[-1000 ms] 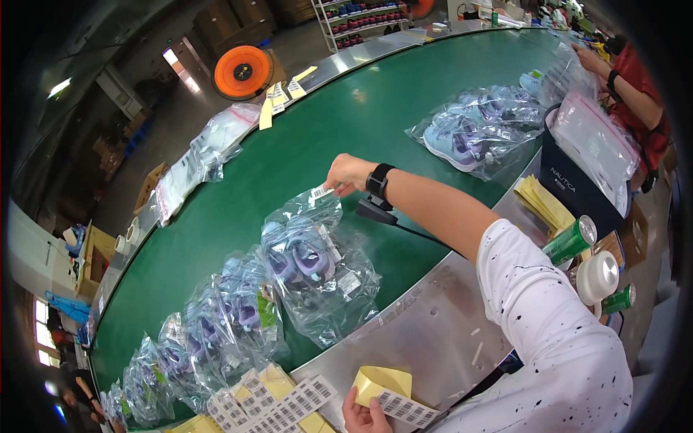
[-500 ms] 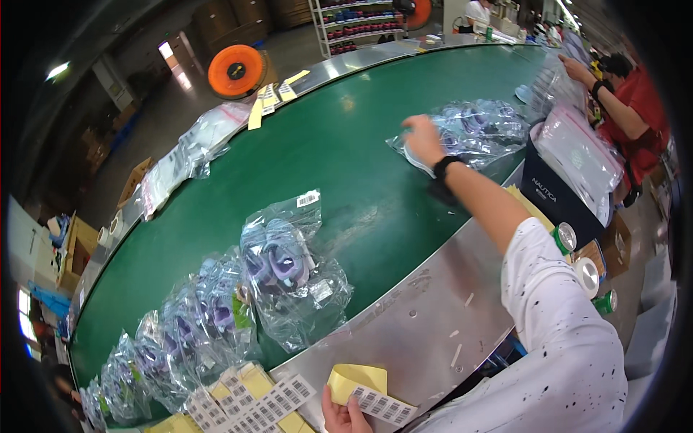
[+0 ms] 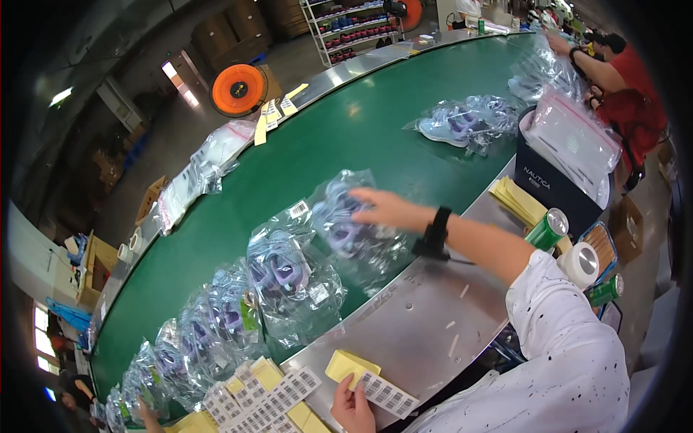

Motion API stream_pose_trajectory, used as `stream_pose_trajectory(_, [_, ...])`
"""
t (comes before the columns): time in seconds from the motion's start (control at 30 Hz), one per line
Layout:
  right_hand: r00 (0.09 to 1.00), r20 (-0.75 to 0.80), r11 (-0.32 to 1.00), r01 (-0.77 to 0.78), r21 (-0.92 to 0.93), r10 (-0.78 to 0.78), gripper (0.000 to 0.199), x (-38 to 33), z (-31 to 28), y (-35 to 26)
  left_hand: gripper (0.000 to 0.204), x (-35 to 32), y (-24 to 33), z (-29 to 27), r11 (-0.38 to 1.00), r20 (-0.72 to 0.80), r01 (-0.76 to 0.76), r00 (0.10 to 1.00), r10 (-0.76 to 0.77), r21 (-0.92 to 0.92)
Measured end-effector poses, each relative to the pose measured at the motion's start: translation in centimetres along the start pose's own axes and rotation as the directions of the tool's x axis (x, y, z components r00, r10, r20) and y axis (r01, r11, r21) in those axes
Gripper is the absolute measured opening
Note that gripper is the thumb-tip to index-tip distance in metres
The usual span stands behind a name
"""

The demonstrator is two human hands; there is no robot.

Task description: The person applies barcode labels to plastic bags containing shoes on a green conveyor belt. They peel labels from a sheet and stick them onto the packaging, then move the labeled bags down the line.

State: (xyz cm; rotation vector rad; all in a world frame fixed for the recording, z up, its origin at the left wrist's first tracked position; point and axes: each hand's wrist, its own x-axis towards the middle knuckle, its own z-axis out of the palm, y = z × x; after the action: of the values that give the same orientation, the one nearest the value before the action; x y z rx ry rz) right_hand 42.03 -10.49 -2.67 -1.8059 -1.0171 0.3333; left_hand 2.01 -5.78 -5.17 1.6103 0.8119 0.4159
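Near the lower edge, my left hand (image 3: 354,405) pinches a strip of white barcode labels (image 3: 390,395) with a folded yellow backing. My right hand (image 3: 386,209), with a black band on the wrist, is on a clear-bagged pair of light blue and purple shoes (image 3: 341,220) over the green belt; hand and bag are slightly blurred. Just left of it lies another bagged pair (image 3: 280,270) with a barcode label on its bag corner. Several more bagged pairs (image 3: 198,325) lean in a row toward the lower left. Farther right rest other bagged shoes (image 3: 465,123).
Label sheets (image 3: 267,397) lie on the metal edge (image 3: 404,310). At right stand a dark box of plastic bags (image 3: 548,173), green cans (image 3: 548,227) and a white roll (image 3: 579,263). A co-worker in red (image 3: 635,94) handles bags; another person's hand (image 3: 148,417) shows lower left.
My right hand has come left and nearer from the far-right bags, bringing a bagged pair of shoes beside the labelled one. My left hand still holds the label strip.
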Motion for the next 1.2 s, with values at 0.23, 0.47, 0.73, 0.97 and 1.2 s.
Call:
stream_pose_trajectory(0.23, [0.846,0.341,0.895,0.301,0.331,-0.41,0.021,-13.8,11.8,-9.9,0.025,-1.0,2.7,0.4,0.998,-0.046,-0.032,0.999,0.03,-0.045])
stream_pose_trajectory(0.47, [0.887,0.257,0.877,0.262,0.402,-0.383,0.017,-16.6,11.0,-10.4,0.022,-1.3,5.0,0.7,0.994,-0.066,-0.03,0.998,0.023,-0.104])
stream_pose_trajectory(0.73, [0.77,0.163,0.784,0.619,0.04,-0.617,0.011,-17.6,10.9,-9.5,0.026,-1.2,5.6,1.2,0.989,0.016,0.08,0.997,-0.078,-0.124])
stream_pose_trajectory(0.97, [0.669,0.311,0.67,0.733,-0.121,-0.675,0.01,-17.3,9.4,-9.5,0.056,-0.4,3.5,2.3,0.981,0.123,0.093,0.99,-0.073,-0.168])
stream_pose_trajectory(1.2, [0.927,-0.089,0.897,0.376,0.234,-0.365,0.005,-11.1,4.0,-11.8,0.053,0.4,2.1,1.7,0.996,-0.058,0.022,0.998,-0.027,-0.084])
